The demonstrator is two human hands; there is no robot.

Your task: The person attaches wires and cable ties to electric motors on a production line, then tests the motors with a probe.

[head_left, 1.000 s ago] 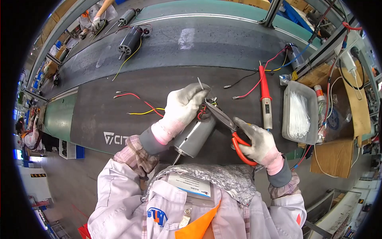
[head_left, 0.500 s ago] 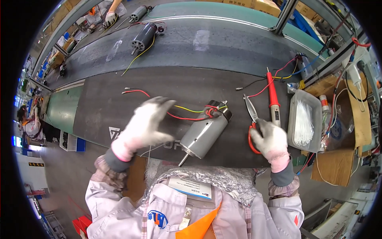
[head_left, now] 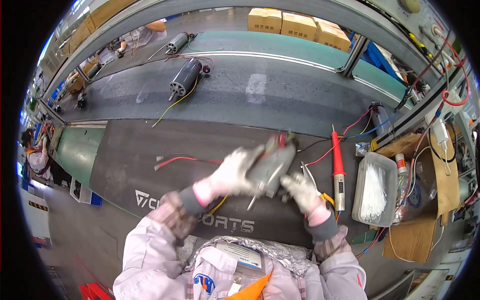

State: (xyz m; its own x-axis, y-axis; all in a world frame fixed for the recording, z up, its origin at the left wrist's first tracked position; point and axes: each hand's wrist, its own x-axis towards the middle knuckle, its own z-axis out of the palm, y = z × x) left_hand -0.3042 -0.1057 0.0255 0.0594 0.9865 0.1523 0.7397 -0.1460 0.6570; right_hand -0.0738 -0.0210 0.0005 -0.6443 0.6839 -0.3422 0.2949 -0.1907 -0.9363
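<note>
A grey electric motor (head_left: 271,169), blurred by motion, lies tilted over the dark mat (head_left: 130,165), its shaft pointing toward me. My left hand (head_left: 234,172), in a white glove, grips its left side, with thumb and fingers spread along the housing. Red and black leads (head_left: 186,159) run out to the left behind that hand. My right hand (head_left: 303,193), also gloved, is close to the motor's lower right side, its fingers apart and somewhat blurred; whether they touch it I cannot tell. Scissors (head_left: 308,174) lie partly hidden behind my right hand, blades pointing away.
Right of the scissors lies a red-handled tool (head_left: 338,165), probably a soldering iron. Beyond it stand a clear bin of white cable ties (head_left: 356,192) and an open cardboard box (head_left: 447,175). Another motor (head_left: 186,79) sits on the far belt. Other people work at far left.
My left hand has come onto the motor, which has shifted away from me over the mat. My right hand has left the scissors and moved left toward the motor. The view has tilted up.
</note>
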